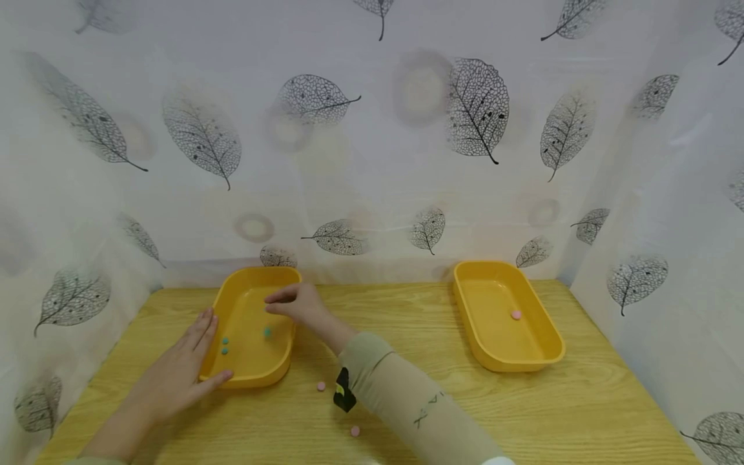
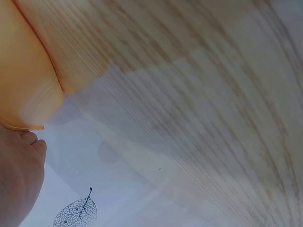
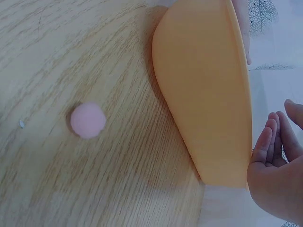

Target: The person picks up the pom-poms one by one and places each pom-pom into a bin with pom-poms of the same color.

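Observation:
My left hand [image 1: 183, 365] lies along the left side of a yellow tray [image 1: 247, 371], fingers on its long rim and thumb at the near corner. In the left wrist view, the fingertips touch the tray's edge. Over the tray's right side is my right hand [image 1: 299, 305]. Its thumb stands apart from the fingers, with nothing seen between them in the right wrist view. Two small green balls [image 1: 225, 345] lie at the left in the tray; a third green ball [image 1: 267, 332], slightly blurred, shows below the right hand.
A second yellow tray [image 1: 485, 361] stands at the right with one pink ball [image 1: 516, 314] inside. Two more pink balls, one nearer the tray [image 1: 321, 386] and one closer to me [image 1: 355, 431], lie on the wooden table. A leaf-print curtain [image 1: 383, 161] surrounds the table.

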Available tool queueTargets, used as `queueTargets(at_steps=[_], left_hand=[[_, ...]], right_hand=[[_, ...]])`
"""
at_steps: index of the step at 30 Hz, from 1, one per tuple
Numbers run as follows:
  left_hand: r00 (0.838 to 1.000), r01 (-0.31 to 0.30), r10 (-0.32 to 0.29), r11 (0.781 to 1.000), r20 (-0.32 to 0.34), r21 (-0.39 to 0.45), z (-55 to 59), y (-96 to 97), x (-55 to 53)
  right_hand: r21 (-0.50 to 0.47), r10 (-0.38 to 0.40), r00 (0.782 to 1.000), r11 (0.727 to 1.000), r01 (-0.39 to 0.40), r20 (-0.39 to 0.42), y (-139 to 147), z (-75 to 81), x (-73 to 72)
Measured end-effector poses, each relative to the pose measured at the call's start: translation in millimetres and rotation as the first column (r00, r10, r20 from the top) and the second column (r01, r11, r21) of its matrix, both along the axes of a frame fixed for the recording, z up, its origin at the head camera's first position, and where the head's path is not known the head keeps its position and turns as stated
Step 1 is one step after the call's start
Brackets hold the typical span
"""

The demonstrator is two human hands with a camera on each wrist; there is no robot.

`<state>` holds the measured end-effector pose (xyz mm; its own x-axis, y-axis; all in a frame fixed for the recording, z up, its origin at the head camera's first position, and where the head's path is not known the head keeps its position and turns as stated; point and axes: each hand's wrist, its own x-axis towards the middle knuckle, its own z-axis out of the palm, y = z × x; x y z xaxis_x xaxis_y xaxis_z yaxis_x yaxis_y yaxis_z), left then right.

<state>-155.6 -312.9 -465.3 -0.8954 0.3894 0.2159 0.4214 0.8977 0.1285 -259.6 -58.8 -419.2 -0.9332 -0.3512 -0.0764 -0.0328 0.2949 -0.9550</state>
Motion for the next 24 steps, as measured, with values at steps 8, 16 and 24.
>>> queueTargets(at_steps=[8, 16, 24], left_hand=[[1.0, 0.008, -0.008, 1.0, -0.015, -0.006, -0.4, 1.0, -1.8], [1.0, 0.013, -0.013, 1.0, -0.027, -0.004, -2.5, -0.5, -2.7], [0.999, 0.016, -0.016, 1.0, -0.04, -0.007, -4.5, -1.5, -2.6]], right_hand=[[0.0, 0.018, 0.999, 1.0, -0.018, 0.026, 4.7, 2.8, -1.1], [-0.019, 0.052, 0.998, 0.999, -0.051, 0.027, 11.6, 5.2, -1.7], [-0.082, 0.095, 0.995, 0.992, -0.094, 0.016, 32.7, 11.5, 2.1]])
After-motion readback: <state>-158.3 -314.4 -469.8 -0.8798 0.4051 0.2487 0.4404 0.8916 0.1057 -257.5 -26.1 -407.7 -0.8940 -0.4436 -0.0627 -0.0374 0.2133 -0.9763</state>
